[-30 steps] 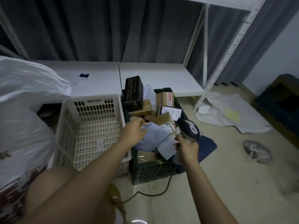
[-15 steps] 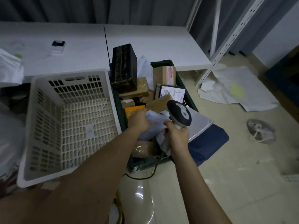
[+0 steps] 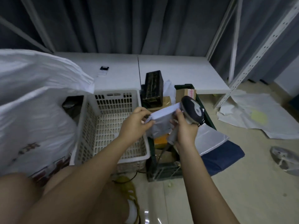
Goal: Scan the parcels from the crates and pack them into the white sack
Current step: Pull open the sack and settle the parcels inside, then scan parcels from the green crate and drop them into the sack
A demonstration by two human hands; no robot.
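My left hand [image 3: 136, 121] pinches the left edge of a soft grey-white parcel [image 3: 162, 119], held up above the dark green crate [image 3: 163, 170]. My right hand [image 3: 184, 128] grips the handle of the barcode scanner [image 3: 193, 111] and its fingers also touch the parcel's right edge. The scanner's dark head sits just right of the parcel. The green crate holds several cardboard parcels and a tall black box [image 3: 152, 88]. The white sack [image 3: 32, 110] bulges at the left. A white slotted crate [image 3: 111, 126] stands between the sack and the green crate, with nothing visible inside.
A low white platform [image 3: 178, 70] runs behind the crates with a small dark device [image 3: 104, 68] on it. White shelving uprights [image 3: 252, 57] rise at the right. Flat sacks [image 3: 252, 115] and a round fan-like object [image 3: 284, 159] lie on the floor. A blue pad [image 3: 221, 157] sits by the green crate.
My left hand has lifted the grey-white parcel out of the green crate, and my right hand with the scanner has come up to its right edge. The view has tilted upward.
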